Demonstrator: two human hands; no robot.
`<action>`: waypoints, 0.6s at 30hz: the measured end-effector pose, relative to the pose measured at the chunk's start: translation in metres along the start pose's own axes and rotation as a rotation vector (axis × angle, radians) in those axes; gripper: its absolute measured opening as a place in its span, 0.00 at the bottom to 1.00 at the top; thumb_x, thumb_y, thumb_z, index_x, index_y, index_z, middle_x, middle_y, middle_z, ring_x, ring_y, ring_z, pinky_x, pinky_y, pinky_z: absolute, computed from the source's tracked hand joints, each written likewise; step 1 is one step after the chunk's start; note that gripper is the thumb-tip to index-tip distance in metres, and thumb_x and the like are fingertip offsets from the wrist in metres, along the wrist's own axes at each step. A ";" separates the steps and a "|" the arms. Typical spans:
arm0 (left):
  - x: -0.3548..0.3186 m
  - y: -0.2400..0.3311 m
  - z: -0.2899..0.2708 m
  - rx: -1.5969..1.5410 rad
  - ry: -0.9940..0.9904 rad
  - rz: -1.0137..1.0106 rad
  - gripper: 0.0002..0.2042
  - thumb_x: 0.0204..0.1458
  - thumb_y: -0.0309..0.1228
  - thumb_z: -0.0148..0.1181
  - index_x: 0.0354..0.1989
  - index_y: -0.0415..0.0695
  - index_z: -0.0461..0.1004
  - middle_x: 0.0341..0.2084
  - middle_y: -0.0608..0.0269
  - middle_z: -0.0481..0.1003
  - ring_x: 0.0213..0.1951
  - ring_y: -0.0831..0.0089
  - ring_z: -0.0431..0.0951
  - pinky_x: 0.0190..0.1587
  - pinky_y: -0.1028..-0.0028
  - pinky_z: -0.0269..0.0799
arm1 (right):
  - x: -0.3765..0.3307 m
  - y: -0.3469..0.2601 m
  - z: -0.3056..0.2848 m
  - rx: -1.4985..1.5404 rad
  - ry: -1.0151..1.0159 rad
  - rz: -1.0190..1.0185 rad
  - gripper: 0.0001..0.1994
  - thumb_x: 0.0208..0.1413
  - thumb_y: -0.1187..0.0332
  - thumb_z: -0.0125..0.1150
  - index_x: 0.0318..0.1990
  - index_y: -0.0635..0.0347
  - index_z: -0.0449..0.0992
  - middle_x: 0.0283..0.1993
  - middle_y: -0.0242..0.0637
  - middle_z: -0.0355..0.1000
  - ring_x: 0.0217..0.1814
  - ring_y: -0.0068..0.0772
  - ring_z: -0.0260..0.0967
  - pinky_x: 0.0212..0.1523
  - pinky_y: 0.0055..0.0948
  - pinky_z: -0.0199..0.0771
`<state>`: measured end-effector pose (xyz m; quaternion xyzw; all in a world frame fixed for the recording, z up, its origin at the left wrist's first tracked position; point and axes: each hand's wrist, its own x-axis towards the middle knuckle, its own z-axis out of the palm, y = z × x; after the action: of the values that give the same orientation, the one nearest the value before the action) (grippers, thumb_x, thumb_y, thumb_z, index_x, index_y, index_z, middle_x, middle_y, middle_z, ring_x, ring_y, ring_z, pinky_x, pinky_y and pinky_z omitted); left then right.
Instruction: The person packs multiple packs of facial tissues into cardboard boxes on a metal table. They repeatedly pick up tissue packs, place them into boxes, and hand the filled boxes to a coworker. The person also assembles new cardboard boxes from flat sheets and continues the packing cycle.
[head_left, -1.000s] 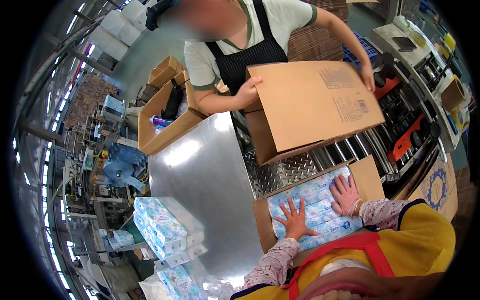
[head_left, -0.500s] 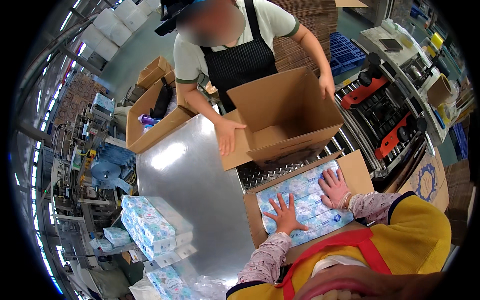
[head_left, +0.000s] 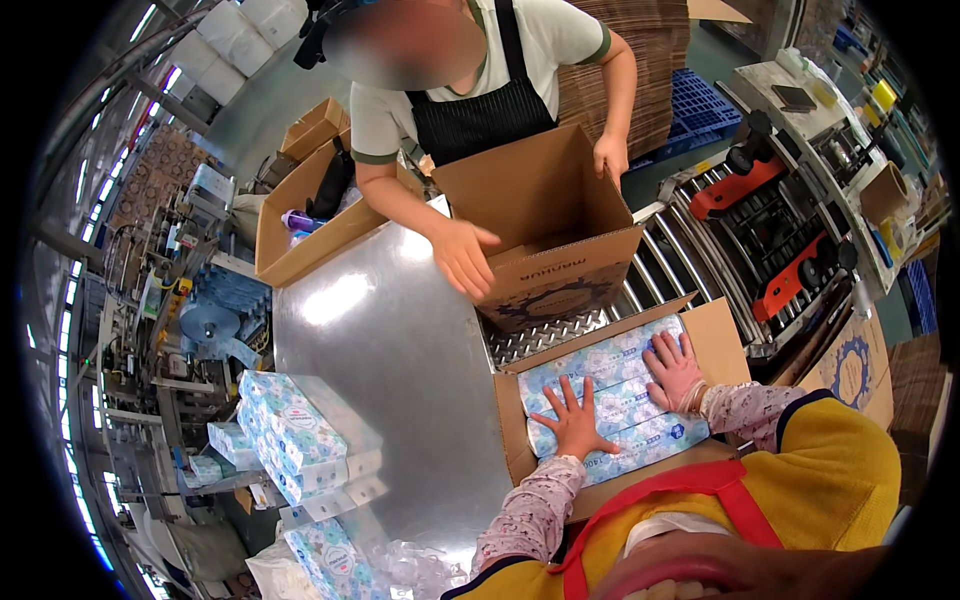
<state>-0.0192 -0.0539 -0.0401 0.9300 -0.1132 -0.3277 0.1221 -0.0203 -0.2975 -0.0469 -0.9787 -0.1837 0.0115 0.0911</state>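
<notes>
Both hands, left point(head_left: 572, 420) and right point(head_left: 675, 368), lie spread flat on the tissue packs point(head_left: 610, 400) lower right; press evenly so they seat level in the open carton point(head_left: 722, 340).

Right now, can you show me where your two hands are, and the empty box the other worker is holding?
left hand point(head_left: 572, 420), head view, on the back of the hand, spread flat on the tissue packs.
right hand point(head_left: 675, 368), head view, on the back of the hand.
empty cardboard box point(head_left: 530, 200), head view, on its inner wall.

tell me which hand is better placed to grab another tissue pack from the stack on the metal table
Left. The left hand lies on the packs in the open carton nearest the stack of tissue packs; the right hand is farther away.
</notes>
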 end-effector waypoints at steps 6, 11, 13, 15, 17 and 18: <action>-0.001 0.000 0.001 0.004 -0.013 -0.006 0.76 0.08 0.58 0.78 0.71 0.51 0.31 0.67 0.37 0.20 0.64 0.30 0.14 0.47 0.20 0.19 | 0.000 -0.001 0.000 -0.012 -0.009 -0.004 0.31 0.47 0.52 0.51 0.57 0.63 0.64 0.64 0.60 0.54 0.68 0.61 0.47 0.64 0.63 0.38; -0.001 0.000 -0.002 -0.011 0.001 -0.006 0.75 0.09 0.56 0.78 0.71 0.53 0.31 0.67 0.39 0.21 0.64 0.31 0.15 0.48 0.20 0.21 | -0.001 0.000 0.001 -0.014 -0.005 -0.005 0.31 0.48 0.52 0.50 0.57 0.64 0.64 0.64 0.61 0.53 0.69 0.62 0.46 0.65 0.63 0.36; -0.005 0.005 -0.008 -0.033 0.004 -0.020 0.74 0.10 0.52 0.80 0.71 0.55 0.32 0.68 0.42 0.24 0.66 0.32 0.18 0.49 0.20 0.23 | 0.000 0.000 0.000 0.005 -0.026 0.001 0.31 0.48 0.52 0.50 0.57 0.64 0.64 0.64 0.61 0.53 0.69 0.62 0.46 0.65 0.63 0.36; -0.004 0.005 -0.007 -0.032 0.001 -0.027 0.74 0.10 0.52 0.80 0.71 0.55 0.32 0.68 0.42 0.24 0.66 0.32 0.19 0.49 0.20 0.23 | 0.000 0.000 0.000 0.010 -0.034 0.002 0.31 0.48 0.52 0.50 0.57 0.64 0.63 0.65 0.61 0.53 0.69 0.62 0.46 0.65 0.64 0.35; -0.003 0.004 -0.006 -0.035 0.000 -0.035 0.75 0.10 0.51 0.80 0.71 0.55 0.32 0.68 0.42 0.24 0.66 0.32 0.19 0.49 0.20 0.23 | 0.000 0.000 0.003 0.001 -0.031 -0.002 0.32 0.48 0.52 0.50 0.57 0.64 0.63 0.65 0.61 0.53 0.69 0.62 0.46 0.65 0.64 0.36; -0.002 0.004 -0.007 -0.036 0.004 -0.033 0.75 0.09 0.51 0.80 0.71 0.55 0.32 0.68 0.42 0.24 0.66 0.31 0.19 0.49 0.20 0.24 | 0.000 -0.001 0.002 0.010 -0.041 0.004 0.32 0.48 0.52 0.50 0.58 0.65 0.63 0.65 0.61 0.52 0.69 0.63 0.45 0.65 0.64 0.35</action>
<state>-0.0174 -0.0562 -0.0324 0.9301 -0.0913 -0.3298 0.1338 -0.0203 -0.2962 -0.0485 -0.9781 -0.1834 0.0326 0.0924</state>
